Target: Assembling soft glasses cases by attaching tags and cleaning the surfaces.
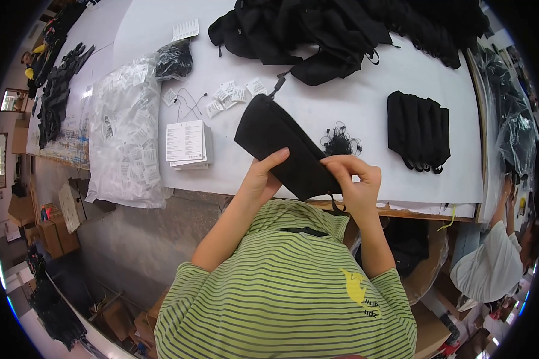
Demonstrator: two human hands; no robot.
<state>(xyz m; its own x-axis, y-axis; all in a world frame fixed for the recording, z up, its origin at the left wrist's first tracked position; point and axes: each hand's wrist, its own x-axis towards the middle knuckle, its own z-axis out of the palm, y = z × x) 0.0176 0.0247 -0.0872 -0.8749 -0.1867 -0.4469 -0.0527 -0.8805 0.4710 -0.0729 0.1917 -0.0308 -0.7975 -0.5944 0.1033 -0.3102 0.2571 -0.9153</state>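
Observation:
A flat black fabric pouch point(281, 143) is held up at a slant above the table's near edge. My left hand point(268, 173) grips its lower left side, thumb across the front and the other fingers behind it. At the pouch's right edge, my right hand point(354, 179) pinches the fabric between thumb and fingers. A short strap with a clip point(278, 84) sticks out from the pouch's upper end, and a small black loop point(338, 206) hangs at its lower end. Just beyond my right hand lies a tangle of thin black cords point(339, 142).
Black fabric goods point(299, 36) are heaped at the back. Folded black pouches point(418, 130) lie in a row on the right. Left of me are a stack of printed cards point(187, 145), small white labels point(227, 94) and a big clear bag of labels point(126, 131). Another person point(488, 263) is at far right.

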